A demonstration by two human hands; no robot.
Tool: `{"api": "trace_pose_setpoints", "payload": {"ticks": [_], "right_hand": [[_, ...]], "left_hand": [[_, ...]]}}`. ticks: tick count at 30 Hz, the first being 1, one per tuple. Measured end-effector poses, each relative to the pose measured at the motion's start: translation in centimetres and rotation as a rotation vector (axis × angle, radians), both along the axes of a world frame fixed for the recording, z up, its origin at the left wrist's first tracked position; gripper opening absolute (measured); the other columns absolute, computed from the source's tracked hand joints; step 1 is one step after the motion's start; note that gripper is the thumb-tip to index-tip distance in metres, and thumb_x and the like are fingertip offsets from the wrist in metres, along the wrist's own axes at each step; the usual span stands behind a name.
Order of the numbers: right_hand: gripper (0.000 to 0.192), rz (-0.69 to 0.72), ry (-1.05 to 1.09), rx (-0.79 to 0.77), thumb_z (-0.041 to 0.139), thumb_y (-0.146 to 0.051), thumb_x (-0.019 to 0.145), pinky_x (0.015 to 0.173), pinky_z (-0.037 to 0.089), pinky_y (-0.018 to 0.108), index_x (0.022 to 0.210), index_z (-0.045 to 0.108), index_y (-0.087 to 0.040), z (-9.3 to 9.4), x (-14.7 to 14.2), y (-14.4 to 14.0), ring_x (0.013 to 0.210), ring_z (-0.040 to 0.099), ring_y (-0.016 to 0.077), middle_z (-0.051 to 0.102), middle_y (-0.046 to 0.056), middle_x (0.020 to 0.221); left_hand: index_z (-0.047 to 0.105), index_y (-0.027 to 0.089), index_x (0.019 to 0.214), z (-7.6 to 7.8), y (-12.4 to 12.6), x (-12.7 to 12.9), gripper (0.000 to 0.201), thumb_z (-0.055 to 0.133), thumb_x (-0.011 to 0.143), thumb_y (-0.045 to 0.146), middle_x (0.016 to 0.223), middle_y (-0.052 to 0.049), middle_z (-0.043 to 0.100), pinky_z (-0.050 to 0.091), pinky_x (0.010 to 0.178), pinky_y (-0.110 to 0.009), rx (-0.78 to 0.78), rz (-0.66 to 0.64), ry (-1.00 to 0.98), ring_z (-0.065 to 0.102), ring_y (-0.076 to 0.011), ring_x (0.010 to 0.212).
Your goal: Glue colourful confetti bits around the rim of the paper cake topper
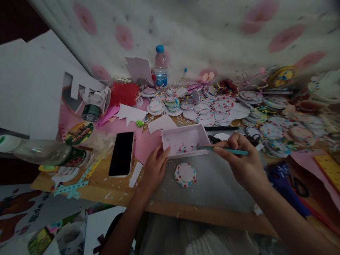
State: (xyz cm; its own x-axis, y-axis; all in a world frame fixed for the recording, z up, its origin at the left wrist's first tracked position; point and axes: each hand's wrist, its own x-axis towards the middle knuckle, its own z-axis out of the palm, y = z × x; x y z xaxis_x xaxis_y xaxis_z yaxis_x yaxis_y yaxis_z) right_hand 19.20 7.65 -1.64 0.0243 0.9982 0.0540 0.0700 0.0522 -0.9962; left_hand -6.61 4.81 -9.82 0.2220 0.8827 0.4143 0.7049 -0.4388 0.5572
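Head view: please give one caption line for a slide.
Left hand steadies pink tray; right hand dips teal stick inside.

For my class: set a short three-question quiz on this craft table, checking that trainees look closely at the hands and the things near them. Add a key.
1. True or false: the right hand holds a thin teal tool whose tip points into the shallow pink tray.
2. Which lies on the table nearest the left hand? A) the water bottle with a blue cap B) the white disc with a dotted rim C) the red sheet
3. Fill in: the black-screened phone lies to the ____ of the tray.

Key: 1 true; 2 B; 3 left.
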Motion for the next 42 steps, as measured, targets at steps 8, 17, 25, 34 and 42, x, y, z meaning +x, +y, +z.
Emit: {"api": "trace_pose_setpoints", "payload": {"ticks": [8,17,25,34,42], "right_hand": [[0.038,-0.024,0.041,0.007,0.072,-0.025,0.077,0.066,0.051,0.035,0.072,0.034,-0.026,0.5,1.0,-5.0,0.077,0.069,0.0230,0.071,-0.002,0.075],[0.037,0.078,0.075,-0.002,0.066,-0.025,0.083,0.057,0.047,0.033,0.073,0.031,-0.027,0.8,-0.1,-7.8,0.066,0.064,0.0207,0.072,0.000,0.078],[0.038,0.087,0.148,-0.040,0.067,-0.022,0.082,0.060,0.046,0.030,0.072,0.030,-0.026,0.9,-0.1,-8.8,0.071,0.064,0.0188,0.072,0.000,0.079],[0.037,0.088,0.205,-0.054,0.067,-0.020,0.083,0.062,0.046,0.028,0.073,0.032,-0.025,0.1,0.5,-9.1,0.075,0.065,0.0179,0.072,0.000,0.082],[0.036,0.118,0.151,-0.077,0.065,-0.020,0.084,0.065,0.042,0.027,0.074,0.031,-0.024,0.4,0.3,-9.1,0.076,0.063,0.0160,0.071,-0.001,0.085]], "left_hand": [[0.062,0.019,0.104,5.2,-2.8,1.3,0.017,0.053,0.090,0.017,0.104,-0.008,0.063,0.049,0.089,-0.034,0.006,0.196,-0.321,0.059,-0.0194,0.101],[0.066,0.020,0.090,9.0,-5.2,5.9,0.013,0.054,0.089,0.015,0.087,-0.002,0.068,0.051,0.079,-0.028,-0.356,-0.141,-0.539,0.063,-0.0149,0.086],[0.068,0.019,0.088,9.0,-5.7,6.5,0.011,0.057,0.087,0.014,0.086,-0.004,0.069,0.052,0.076,-0.027,-0.358,-0.139,-0.578,0.064,-0.0156,0.086],[0.070,0.017,0.084,9.1,-5.7,6.5,0.016,0.055,0.089,0.019,0.083,-0.005,0.068,0.050,0.071,-0.026,-0.481,-0.132,-0.613,0.062,-0.0156,0.079],[0.069,0.016,0.082,9.0,-5.7,6.5,0.015,0.055,0.088,0.018,0.081,-0.004,0.067,0.048,0.072,-0.025,-0.553,-0.121,-0.633,0.061,-0.0148,0.079]]}}
